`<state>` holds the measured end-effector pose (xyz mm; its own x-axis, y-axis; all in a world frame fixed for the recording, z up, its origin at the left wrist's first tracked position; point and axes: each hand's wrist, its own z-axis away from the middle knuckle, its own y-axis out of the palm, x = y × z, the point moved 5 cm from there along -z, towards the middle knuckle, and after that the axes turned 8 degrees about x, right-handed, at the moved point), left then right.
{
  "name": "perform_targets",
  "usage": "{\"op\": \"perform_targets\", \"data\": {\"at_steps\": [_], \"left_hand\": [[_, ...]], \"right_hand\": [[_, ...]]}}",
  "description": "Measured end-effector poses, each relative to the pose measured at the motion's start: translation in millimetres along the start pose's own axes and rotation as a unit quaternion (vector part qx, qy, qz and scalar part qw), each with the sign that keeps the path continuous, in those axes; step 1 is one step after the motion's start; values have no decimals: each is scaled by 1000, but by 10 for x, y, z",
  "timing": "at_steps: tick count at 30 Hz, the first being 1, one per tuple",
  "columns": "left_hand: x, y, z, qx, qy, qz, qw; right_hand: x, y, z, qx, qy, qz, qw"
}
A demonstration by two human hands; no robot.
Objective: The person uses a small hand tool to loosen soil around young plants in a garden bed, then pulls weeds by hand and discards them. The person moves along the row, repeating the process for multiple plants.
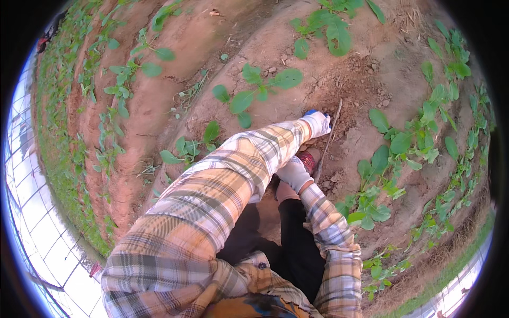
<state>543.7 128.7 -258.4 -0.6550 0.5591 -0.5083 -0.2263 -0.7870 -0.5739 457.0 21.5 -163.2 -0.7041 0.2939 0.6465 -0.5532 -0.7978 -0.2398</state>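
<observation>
My left hand, in a white work glove with blue on it, reaches down to the loose brown soil. Its fingers are bent and mostly hidden, so what they hold cannot be told. Just right of it a thin stick slants over the ground. My right hand, in a similar pale glove, is nearer my body, beside a red patterned shoe. Its fingers are also hidden. A leafy green seedling with several broad leaves grows left of my left hand.
More leafy plants stand right of my hands, at the top and at lower left. Further rows of plants run along the left. A wire grid curves along the left rim.
</observation>
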Motion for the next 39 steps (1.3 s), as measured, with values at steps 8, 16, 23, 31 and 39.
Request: {"op": "perform_targets", "data": {"at_steps": [8, 16, 23, 31, 39], "left_hand": [[-115, -617, 1151, -142, 133, 152, 969], [1462, -919, 3288, -286, -97, 345, 889], [2218, -683, 3121, -262, -206, 146, 931], [1955, -371, 2757, -166, -221, 95, 956], [1756, -467, 2850, -157, -250, 109, 949]], "right_hand": [[-64, -145, -79, -92, 21, -80, 992], [206, -491, -296, -147, -3, -40, 988], [870, -649, -739, -259, 63, -3, 964], [631, -347, -972, -242, 39, -57, 968], [625, -399, -960, -233, 36, -27, 971]]}}
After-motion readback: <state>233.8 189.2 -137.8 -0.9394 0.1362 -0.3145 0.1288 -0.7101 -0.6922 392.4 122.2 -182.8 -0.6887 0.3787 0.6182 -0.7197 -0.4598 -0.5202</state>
